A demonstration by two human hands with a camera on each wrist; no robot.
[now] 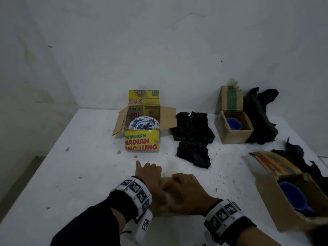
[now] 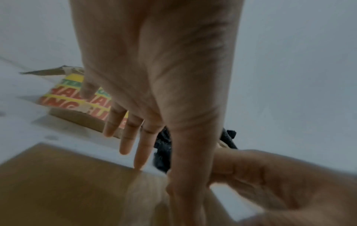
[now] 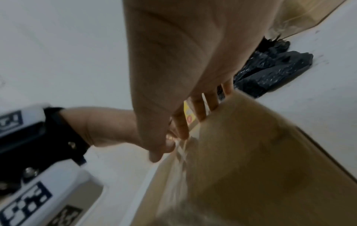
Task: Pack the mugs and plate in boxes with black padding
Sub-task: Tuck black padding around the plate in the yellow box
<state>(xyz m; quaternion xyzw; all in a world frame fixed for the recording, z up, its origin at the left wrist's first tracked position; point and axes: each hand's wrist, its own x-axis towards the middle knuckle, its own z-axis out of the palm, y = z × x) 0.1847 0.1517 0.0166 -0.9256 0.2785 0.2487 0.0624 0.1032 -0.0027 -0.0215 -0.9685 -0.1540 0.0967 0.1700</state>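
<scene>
Four boxes stand on the table (image 1: pixel 71 174): one holds the plate (image 1: pixel 144 123), two hold a blue mug each (image 1: pixel 234 123) (image 1: pixel 294 197). Both hands rest on the closed fourth box (image 2: pixel 58 183): left hand (image 1: pixel 148 172) fingers straight, right hand (image 1: pixel 184 190) fingers spread.

Obstacles crowding the table's (image 1: pixel 74 174) far and right sides, the left lying open.
The yellow box (image 1: pixel 142 142), black padding (image 1: pixel 192 134) and two mug boxes (image 1: pixel 232 134) (image 1: pixel 291 203) are standing in the way ahead and right; bare tabletop is stretching left of the hands.
</scene>
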